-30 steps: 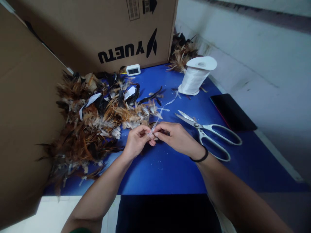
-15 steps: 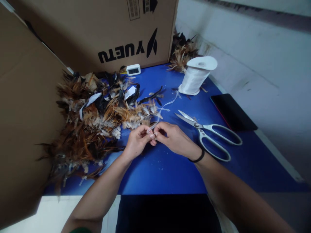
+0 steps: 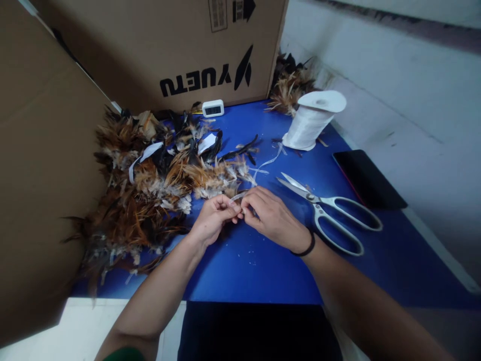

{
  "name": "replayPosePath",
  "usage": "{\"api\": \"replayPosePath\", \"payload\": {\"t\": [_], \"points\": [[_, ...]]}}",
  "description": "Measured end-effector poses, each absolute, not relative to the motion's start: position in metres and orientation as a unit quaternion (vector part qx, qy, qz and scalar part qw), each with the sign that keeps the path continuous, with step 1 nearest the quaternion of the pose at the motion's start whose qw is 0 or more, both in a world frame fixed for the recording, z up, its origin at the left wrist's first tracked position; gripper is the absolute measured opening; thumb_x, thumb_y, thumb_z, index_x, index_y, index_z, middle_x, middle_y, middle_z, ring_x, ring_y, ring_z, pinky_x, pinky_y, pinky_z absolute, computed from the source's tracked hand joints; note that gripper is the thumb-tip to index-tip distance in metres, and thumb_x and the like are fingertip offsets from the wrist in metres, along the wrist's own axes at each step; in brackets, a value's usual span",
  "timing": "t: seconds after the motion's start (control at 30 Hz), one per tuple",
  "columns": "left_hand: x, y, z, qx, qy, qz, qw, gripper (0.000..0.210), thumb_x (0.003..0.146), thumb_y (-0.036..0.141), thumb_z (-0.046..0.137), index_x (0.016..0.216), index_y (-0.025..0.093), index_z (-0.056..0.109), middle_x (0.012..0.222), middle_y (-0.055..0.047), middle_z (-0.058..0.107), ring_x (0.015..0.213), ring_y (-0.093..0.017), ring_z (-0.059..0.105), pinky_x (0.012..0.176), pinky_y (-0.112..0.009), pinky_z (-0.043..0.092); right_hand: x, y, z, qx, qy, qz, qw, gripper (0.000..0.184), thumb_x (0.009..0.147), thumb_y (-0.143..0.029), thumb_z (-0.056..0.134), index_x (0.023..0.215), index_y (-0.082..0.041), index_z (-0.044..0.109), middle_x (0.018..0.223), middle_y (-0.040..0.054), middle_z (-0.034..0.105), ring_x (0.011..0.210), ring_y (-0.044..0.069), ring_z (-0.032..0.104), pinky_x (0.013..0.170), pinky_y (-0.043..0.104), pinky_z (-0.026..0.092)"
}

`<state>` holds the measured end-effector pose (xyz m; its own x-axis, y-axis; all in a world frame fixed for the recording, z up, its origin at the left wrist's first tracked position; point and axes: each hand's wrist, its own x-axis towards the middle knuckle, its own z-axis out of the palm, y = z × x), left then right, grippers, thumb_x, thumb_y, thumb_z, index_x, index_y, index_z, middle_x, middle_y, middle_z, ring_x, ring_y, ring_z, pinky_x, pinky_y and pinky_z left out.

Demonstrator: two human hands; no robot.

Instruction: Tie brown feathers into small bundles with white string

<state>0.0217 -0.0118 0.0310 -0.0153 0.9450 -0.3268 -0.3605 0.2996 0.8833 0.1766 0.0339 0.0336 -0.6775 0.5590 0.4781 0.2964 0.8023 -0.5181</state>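
Observation:
My left hand (image 3: 214, 216) pinches a thin white ribbon (image 3: 238, 196) between thumb and fingers. Close against it, my right hand (image 3: 268, 213) has its fingertips pressed together at the same spot; part of the ribbon passes there, and the exact grip is hidden. From the hands the ribbon trails over the blue table (image 3: 270, 281) towards a white spool (image 3: 310, 123). A large heap of brown, black and pale feathers (image 3: 150, 185) lies just left of and beyond my left hand. Scissors (image 3: 313, 198) with pale handles rest to the right of my right hand, blades parted.
A dark phone or tablet (image 3: 370, 178) lies at the right edge near the wall. Behind stand a large cardboard box (image 3: 124, 55) and a small white digital clock (image 3: 213, 108). More feathers (image 3: 291, 87) sit in the back right corner. Another cardboard panel (image 3: 45, 175) closes off the left.
The whole scene has shifted slightly right and down in view. Both hands stay together with the ribbon; my right hand has turned a little and its knuckles now cover more of the ribbon.

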Motion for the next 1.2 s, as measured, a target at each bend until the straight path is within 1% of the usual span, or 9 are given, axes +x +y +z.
{"api": "replayPosePath", "payload": {"t": [0.07,0.13,0.33,0.43,0.5,0.63,0.83,0.97,1.2], "points": [[0.020,-0.012,0.030,0.294,0.492,0.515,0.637,0.027,0.055,0.020,0.080,0.065,0.012,0.056,0.059,-0.001,0.064,0.055,-0.009,0.059,0.054,-0.020,0.046,0.176,0.033,0.033,-0.238,-0.888,0.215,0.329,0.014,0.086,-0.012,0.043,0.075,-0.018,0.050,0.078,0.0058,0.057,0.077,0.018,0.050,0.077,0.035,0.042],[0.018,-0.011,0.029,0.302,0.490,0.518,0.633,0.027,0.056,0.020,0.080,0.066,0.012,0.056,0.060,-0.001,0.064,0.055,-0.009,0.059,0.056,-0.021,0.047,0.176,0.033,0.033,-0.255,-0.868,0.263,0.336,0.013,0.086,-0.014,0.044,0.076,-0.018,0.052,0.078,0.0047,0.058,0.077,0.016,0.051,0.075,0.033,0.043],[0.014,-0.010,0.025,0.343,0.514,0.526,0.584,0.027,0.059,0.022,0.078,0.068,0.013,0.054,0.059,0.001,0.062,0.053,-0.009,0.058,0.054,-0.022,0.047,0.175,0.034,0.029,-0.315,-0.712,0.542,0.317,0.008,0.082,-0.020,0.053,0.087,-0.018,0.058,0.082,0.0018,0.064,0.073,0.013,0.061,0.069,0.029,0.049],[0.013,-0.010,0.025,0.380,0.524,0.526,0.552,0.028,0.060,0.022,0.077,0.070,0.014,0.053,0.062,0.002,0.062,0.054,-0.009,0.058,0.055,-0.022,0.047,0.173,0.035,0.026,-0.320,-0.637,0.623,0.321,0.013,0.074,-0.022,0.062,0.084,-0.016,0.057,0.076,0.0014,0.064,0.068,0.013,0.063,0.065,0.028,0.051],[0.013,-0.010,0.025,0.417,0.530,0.526,0.517,0.027,0.061,0.022,0.076,0.071,0.015,0.052,0.066,0.001,0.063,0.059,-0.009,0.059,0.059,-0.023,0.048,0.171,0.035,0.026,-0.329,-0.611,0.638,0.333,0.014,0.070,-0.020,0.064,0.081,-0.016,0.058,0.073,0.0005,0.063,0.065,0.013,0.062,0.063,0.028,0.051],[0.016,-0.010,0.027,0.470,0.547,0.527,0.449,0.025,0.063,0.022,0.074,0.071,0.016,0.051,0.070,0.000,0.063,0.067,-0.012,0.061,0.065,-0.025,0.049,0.169,0.035,0.026,-0.342,-0.585,0.649,0.347,0.016,0.067,-0.022,0.067,0.078,-0.016,0.059,0.071,0.0005,0.063,0.065,0.013,0.063,0.063,0.029,0.052],[0.020,-0.012,0.025,0.500,0.556,0.548,0.375,0.022,0.067,0.020,0.070,0.073,0.017,0.049,0.075,0.000,0.063,0.067,-0.012,0.062,0.065,-0.026,0.050,0.166,0.034,0.022,-0.349,-0.560,0.655,0.368,0.017,0.064,-0.024,0.070,0.077,-0.015,0.061,0.072,0.0008,0.065,0.068,0.014,0.065,0.069,0.031,0.053],[0.020,-0.014,0.023,0.520,0.565,0.545,0.336,0.019,0.070,0.021,0.067,0.074,0.018,0.049,0.078,-0.001,0.064,0.067,-0.012,0.063,0.065,-0.026,0.051,0.165,0.033,0.021,-0.339,-0.550,0.664,0.377,0.018,0.064,-0.024,0.071,0.078,-0.016,0.063,0.072,0.0012,0.066,0.068,0.014,0.066,0.070,0.032,0.055],[0.023,-0.013,0.022,0.534,0.567,0.551,0.299,0.021,0.070,0.021,0.068,0.075,0.019,0.048,0.077,-0.001,0.065,0.069,-0.012,0.064,0.066,-0.025,0.052,0.162,0.035,0.021,-0.342,-0.537,0.668,0.387,0.015,0.070,-0.028,0.066,0.074,-0.014,0.063,0.068,0.0007,0.064,0.061,0.013,0.065,0.062,0.031,0.058]]}}
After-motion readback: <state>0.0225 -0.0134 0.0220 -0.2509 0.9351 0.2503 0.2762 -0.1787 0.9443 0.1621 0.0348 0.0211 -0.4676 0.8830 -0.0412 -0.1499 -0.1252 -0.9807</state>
